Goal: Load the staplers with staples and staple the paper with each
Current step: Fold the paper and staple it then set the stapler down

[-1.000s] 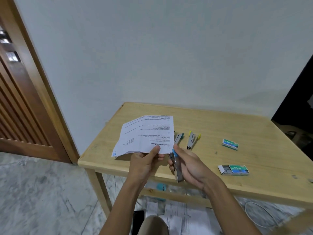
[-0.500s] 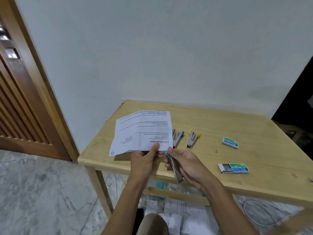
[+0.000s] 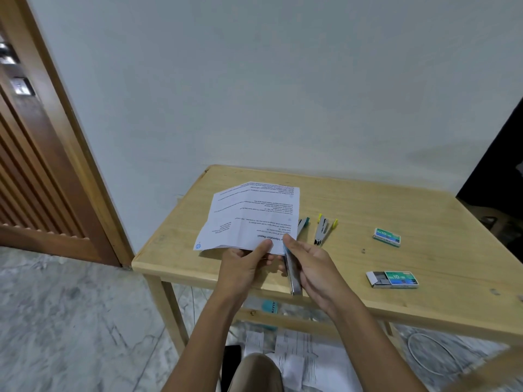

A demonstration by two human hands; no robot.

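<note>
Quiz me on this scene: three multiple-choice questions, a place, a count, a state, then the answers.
1. The yellow-tipped stapler lies: A on the table, right of the paper; B on the floor; C in the left hand.
2. Staple boxes on the table: A one; B two; C four.
3. The right hand: A grips a stapler; B lies flat; C holds a box.
Answers: 1 A, it lies beside the teal-tipped stapler. 2 B, one closed, one slid open. 3 A, fingers curl round its metal body.
</note>
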